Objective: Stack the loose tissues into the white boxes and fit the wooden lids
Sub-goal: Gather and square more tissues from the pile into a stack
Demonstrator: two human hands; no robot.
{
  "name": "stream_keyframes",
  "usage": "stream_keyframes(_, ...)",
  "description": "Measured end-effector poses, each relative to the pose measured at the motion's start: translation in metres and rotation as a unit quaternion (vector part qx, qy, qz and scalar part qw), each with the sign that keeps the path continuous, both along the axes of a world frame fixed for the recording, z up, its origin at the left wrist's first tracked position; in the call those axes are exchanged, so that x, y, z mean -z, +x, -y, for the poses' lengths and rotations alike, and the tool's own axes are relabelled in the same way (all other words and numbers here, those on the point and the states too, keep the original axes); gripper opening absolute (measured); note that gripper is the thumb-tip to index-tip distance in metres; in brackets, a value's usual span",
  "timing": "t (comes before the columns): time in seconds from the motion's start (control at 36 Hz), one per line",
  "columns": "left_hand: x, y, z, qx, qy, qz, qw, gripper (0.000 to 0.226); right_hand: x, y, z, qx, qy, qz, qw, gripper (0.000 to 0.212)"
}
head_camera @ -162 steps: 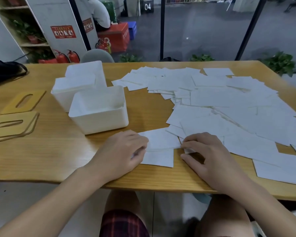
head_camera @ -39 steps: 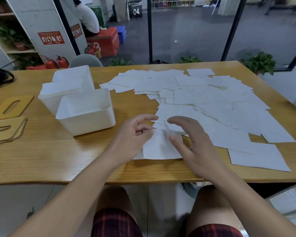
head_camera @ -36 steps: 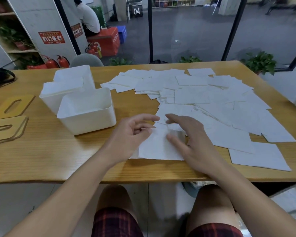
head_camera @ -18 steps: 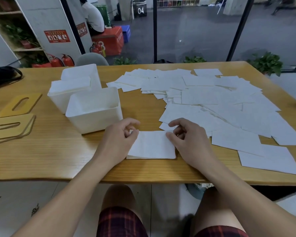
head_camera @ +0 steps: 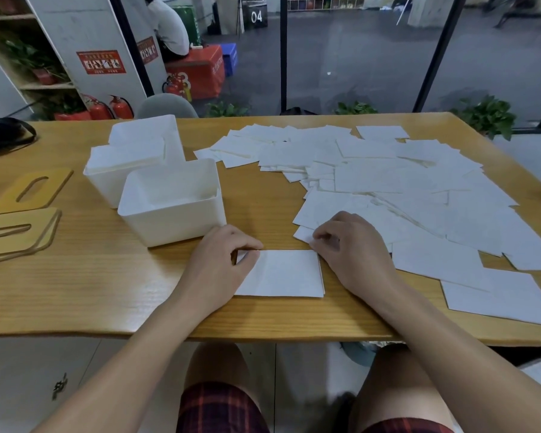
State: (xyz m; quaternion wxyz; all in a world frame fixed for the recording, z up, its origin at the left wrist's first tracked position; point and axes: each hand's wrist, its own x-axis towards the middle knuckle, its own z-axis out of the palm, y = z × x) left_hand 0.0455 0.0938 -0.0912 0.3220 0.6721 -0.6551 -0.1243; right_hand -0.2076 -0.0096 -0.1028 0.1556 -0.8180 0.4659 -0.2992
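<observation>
A small squared stack of tissues (head_camera: 281, 273) lies flat near the table's front edge. My left hand (head_camera: 219, 260) pinches its far left corner and my right hand (head_camera: 353, 248) pinches its far right corner. Loose tissues (head_camera: 403, 189) cover the right half of the table. Left of my hands stands an empty white box (head_camera: 172, 201). Behind it a second white box (head_camera: 119, 170) is filled with tissues, and a third white box (head_camera: 147, 132) stands farther back. Wooden lids (head_camera: 16, 232) with slots lie at the far left, one more lid (head_camera: 32, 190) behind them.
The wooden table (head_camera: 107, 276) ends just in front of my knees. A black bag (head_camera: 3, 132) lies at the far left edge. Beyond the table are a grey chair back (head_camera: 166, 106), potted plants, fire extinguishers and a seated person.
My hands gathered tissues into a neat stack and slid it toward the front edge. Both hands moved from lying on top of it to gripping its far corners.
</observation>
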Motion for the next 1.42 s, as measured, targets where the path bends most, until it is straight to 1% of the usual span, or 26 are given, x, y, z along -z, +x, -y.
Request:
stream_keyframes(0.08,0.003,-0.001,0.000,0.003,-0.009,0.006,1.000,0.015,0.003,0.002,0.002,-0.007,-0.023,-0.011,1.000,0.007)
stream_keyframes(0.17,0.005,-0.003,0.001,0.010,-0.015,0.040,0.999,0.017,0.001,0.006,0.003,-0.007,-0.059,-0.042,0.997,0.010)
stream_keyframes(0.25,0.005,-0.003,0.002,0.017,-0.021,0.055,0.998,0.018,-0.003,0.008,0.002,-0.011,-0.084,-0.071,0.994,0.012)
stream_keyframes(0.31,0.004,-0.003,0.003,0.015,-0.019,0.066,0.997,0.018,-0.006,0.008,0.002,-0.013,-0.075,-0.048,0.996,0.012)
stream_keyframes(0.36,0.002,-0.005,0.004,0.015,-0.020,0.068,0.997,0.022,-0.008,0.006,0.001,-0.021,-0.057,0.000,0.998,0.011)
stream_keyframes(0.44,-0.004,-0.013,0.008,0.024,-0.007,-0.011,1.000,0.034,-0.011,0.005,-0.004,-0.043,-0.055,0.045,0.997,0.013)
stream_keyframes(0.53,-0.011,-0.027,0.017,0.069,0.022,-0.127,0.989,0.033,-0.012,0.005,-0.011,-0.059,-0.039,0.077,0.995,0.013)
stream_keyframes(0.58,-0.013,-0.035,0.023,0.080,0.027,-0.174,0.981,0.027,-0.013,0.006,-0.015,-0.065,-0.027,0.088,0.994,0.011)
stream_keyframes(0.69,-0.010,-0.041,0.030,0.068,-0.001,-0.168,0.983,0.025,-0.013,0.004,-0.021,-0.100,-0.009,0.092,0.991,0.009)
stream_keyframes(0.81,-0.008,-0.034,0.032,0.013,-0.048,-0.224,0.973,0.022,-0.011,-0.003,-0.020,-0.089,-0.020,0.115,0.989,0.006)
stream_keyframes(0.92,-0.010,-0.027,0.029,-0.021,-0.062,-0.274,0.960,0.023,-0.012,-0.006,-0.016,-0.068,-0.002,0.136,0.988,0.016)
stream_keyframes(1.0,-0.016,-0.025,0.026,-0.003,-0.042,-0.298,0.954,0.018,-0.012,-0.005,-0.016,-0.077,0.007,0.132,0.988,0.026)
stream_keyframes(1.11,-0.023,-0.024,0.020,0.064,-0.026,-0.367,0.928,0.025,-0.011,-0.005,-0.018,-0.094,0.033,0.101,0.990,0.043)
stream_keyframes(1.17,-0.024,-0.020,0.019,0.099,-0.021,-0.398,0.912,0.027,-0.012,-0.003,-0.019,-0.109,0.056,0.105,0.987,0.048)
stream_keyframes(1.22,-0.025,-0.017,0.018,0.119,-0.017,-0.411,0.904,0.028,-0.013,0.000,-0.019,-0.117,0.092,0.140,0.979,0.046)
stream_keyframes(1.28,-0.023,-0.014,0.018,0.119,-0.023,-0.406,0.906,0.028,-0.014,0.002,-0.018,-0.111,0.121,0.186,0.969,0.038)
stream_keyframes(1.33,-0.021,-0.011,0.016,0.107,-0.033,-0.400,0.910,0.026,-0.015,0.001,-0.019,-0.098,0.125,0.216,0.963,0.031)
stream_keyframes(1.39,-0.018,-0.008,0.013,0.081,-0.040,-0.378,0.922,0.023,-0.015,-0.003,-0.018,-0.095,0.129,0.240,0.957,0.026)
stream_keyframes(1.42,-0.015,-0.006,0.011,0.063,-0.044,-0.346,0.935,0.021,-0.016,-0.005,-0.018,-0.095,0.137,0.253,0.953,0.024)
